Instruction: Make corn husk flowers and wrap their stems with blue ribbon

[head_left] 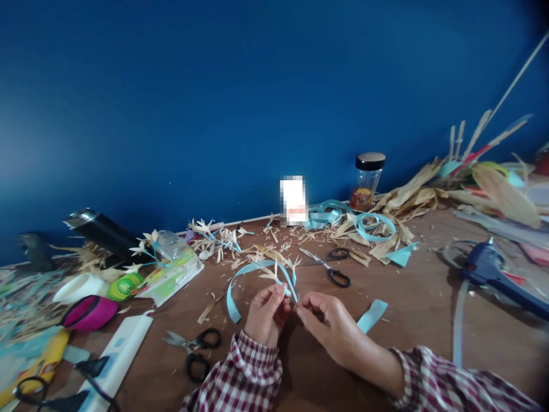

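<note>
Pale dried-husk flowers (274, 276) with pointed petals stand up from my left hand (268, 309), whose thumb and fingers pinch a light-blue wrapped stem below them. From there a light-blue strip (253, 266) arcs up and over to the left, its loose end resting on the table. Close beside, my right hand (328, 323) has thumb and forefinger pressed together where the strip's near end comes down. Fingers partly hide that spot. A short light-blue piece (373, 315) lies behind my right wrist. Black-handled scissors (195, 349) lie left of my left forearm.
A second pair of scissors (330, 268) lies beyond my hands among husk scraps. At right rests a blue glue gun (493, 274). A lidded jar (368, 180) stands by the wall. A power strip (124, 349) and a black bottle (107, 232) are at left.
</note>
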`<act>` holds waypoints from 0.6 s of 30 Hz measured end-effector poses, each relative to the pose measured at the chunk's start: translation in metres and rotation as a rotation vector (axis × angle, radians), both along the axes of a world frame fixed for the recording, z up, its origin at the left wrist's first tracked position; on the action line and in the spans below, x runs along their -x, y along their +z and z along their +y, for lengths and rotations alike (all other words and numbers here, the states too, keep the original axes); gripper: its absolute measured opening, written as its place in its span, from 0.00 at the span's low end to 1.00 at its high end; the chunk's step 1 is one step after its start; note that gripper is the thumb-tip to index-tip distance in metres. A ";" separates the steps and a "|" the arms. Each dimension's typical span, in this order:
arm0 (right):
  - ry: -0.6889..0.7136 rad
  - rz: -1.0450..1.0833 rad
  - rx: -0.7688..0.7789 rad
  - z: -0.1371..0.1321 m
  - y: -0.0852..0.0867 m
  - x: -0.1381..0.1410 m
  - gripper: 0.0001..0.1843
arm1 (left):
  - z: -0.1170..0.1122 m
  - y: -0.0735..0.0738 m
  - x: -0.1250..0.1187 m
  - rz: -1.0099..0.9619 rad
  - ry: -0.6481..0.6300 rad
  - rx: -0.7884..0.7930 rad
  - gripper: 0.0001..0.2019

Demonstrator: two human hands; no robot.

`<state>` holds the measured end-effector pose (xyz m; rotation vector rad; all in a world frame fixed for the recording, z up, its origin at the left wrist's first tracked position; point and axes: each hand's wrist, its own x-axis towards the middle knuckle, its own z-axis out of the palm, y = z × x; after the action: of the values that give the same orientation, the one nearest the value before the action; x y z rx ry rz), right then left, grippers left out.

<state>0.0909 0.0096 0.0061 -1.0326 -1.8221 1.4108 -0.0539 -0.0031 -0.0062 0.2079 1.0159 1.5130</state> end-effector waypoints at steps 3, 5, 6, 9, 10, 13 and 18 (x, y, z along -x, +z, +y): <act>-0.016 -0.005 -0.024 0.000 0.000 0.000 0.10 | 0.000 0.002 -0.001 0.104 -0.020 0.006 0.16; -0.029 -0.003 -0.037 -0.001 0.000 0.000 0.11 | -0.001 0.002 -0.002 0.151 -0.034 0.004 0.17; -0.039 -0.003 -0.043 -0.001 0.000 0.000 0.11 | -0.001 0.002 -0.002 0.166 -0.039 -0.001 0.17; -0.056 -0.014 -0.043 -0.002 0.000 0.001 0.12 | -0.001 0.001 -0.004 0.188 -0.051 -0.021 0.17; -0.061 -0.015 -0.039 -0.002 0.000 0.001 0.12 | -0.001 0.000 -0.005 0.189 -0.047 -0.028 0.17; -0.060 -0.002 -0.010 -0.002 -0.001 0.001 0.12 | -0.001 0.000 -0.007 0.174 0.002 -0.027 0.16; -0.027 0.025 0.064 -0.003 -0.002 0.002 0.11 | -0.002 -0.002 -0.008 0.143 0.021 0.003 0.17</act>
<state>0.0887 0.0070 0.0037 -1.0626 -1.7494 1.4684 -0.0456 -0.0053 -0.0081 0.3074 1.1366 1.5318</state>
